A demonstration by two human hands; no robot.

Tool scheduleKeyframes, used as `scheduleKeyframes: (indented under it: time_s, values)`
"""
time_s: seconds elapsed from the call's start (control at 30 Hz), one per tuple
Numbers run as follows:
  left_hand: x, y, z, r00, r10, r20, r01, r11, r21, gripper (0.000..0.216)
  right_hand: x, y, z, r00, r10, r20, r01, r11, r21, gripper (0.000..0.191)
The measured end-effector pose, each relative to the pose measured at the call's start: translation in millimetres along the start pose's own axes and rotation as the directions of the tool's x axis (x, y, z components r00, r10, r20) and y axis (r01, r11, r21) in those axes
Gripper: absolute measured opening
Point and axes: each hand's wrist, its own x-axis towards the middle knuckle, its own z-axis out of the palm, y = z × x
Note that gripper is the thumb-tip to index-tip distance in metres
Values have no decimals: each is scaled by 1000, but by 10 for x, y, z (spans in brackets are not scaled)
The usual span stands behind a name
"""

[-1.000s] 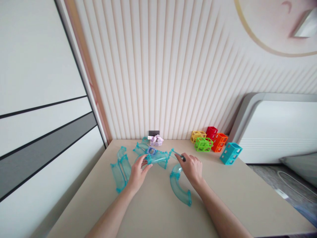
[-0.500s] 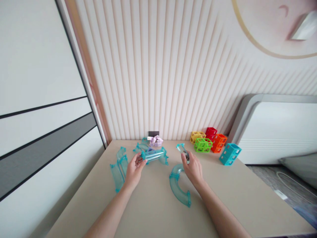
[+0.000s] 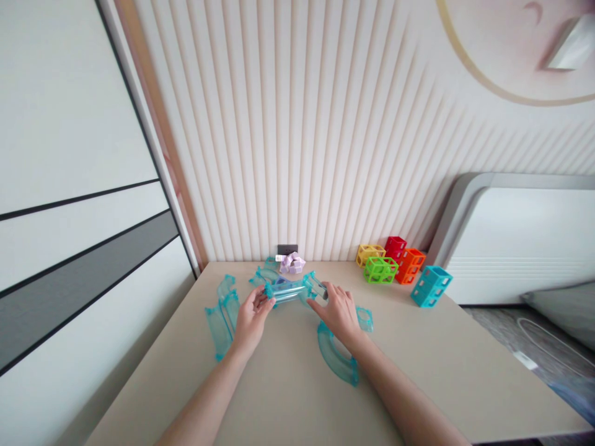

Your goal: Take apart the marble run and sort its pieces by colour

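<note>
My left hand [image 3: 254, 313] grips the left end of a clear teal tube piece [image 3: 287, 291], held level above the table. In my right hand [image 3: 338, 310] is a smaller clear teal track piece [image 3: 315, 284], its far end against the tube's right end; whether the two are joined I cannot tell. A curved teal track [image 3: 335, 359] lies below my right wrist, partly covered by it. Just right of that wrist shows another teal piece [image 3: 365, 319]. More teal track pieces [image 3: 220, 328] rest on the table left of my left hand.
Several lattice blocks stand at the table's back right: yellow [image 3: 370, 254], green [image 3: 380, 271], red [image 3: 395, 248], orange [image 3: 411, 266] and teal [image 3: 431, 287]. By the ribbed wall sit a purple item [image 3: 292, 263] and a dark socket [image 3: 287, 249]. A white cabinet [image 3: 83, 297] borders the left.
My right hand has moved left with its track piece, bringing it against the right end of the tube. My left hand has stayed nearly still, holding the tube.
</note>
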Motion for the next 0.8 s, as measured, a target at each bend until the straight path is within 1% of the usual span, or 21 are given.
scheduleKeyframes:
  time_s: [0.17, 0.33, 0.53, 0.7, 0.8]
  values:
    - [0, -8, -5, 1000, 1, 4, -1, 1000, -1, 60, -4, 18, -3, 997, 30, 73, -28, 999, -27, 34]
    - [5, 2, -5, 1000, 0, -3, 0, 1000, -1, 60, 19, 6, -29, 989, 58, 134, -51, 997, -51, 19]
    - [3, 15, -8, 1000, -1, -21, 1, 1000, 11, 61, 84, 24, -54, 980, 96, 173, -87, 994, -61, 18]
    - [-1, -8, -16, 1000, -2, -7, 2, 1000, 22, 60, 105, 35, -49, 974, 118, 192, -107, 992, -64, 17]
    - [-1, -9, -24, 1000, -3, -8, 4, 1000, 17, 61, 140, 51, -41, 968, 157, 193, -148, 987, -63, 18]
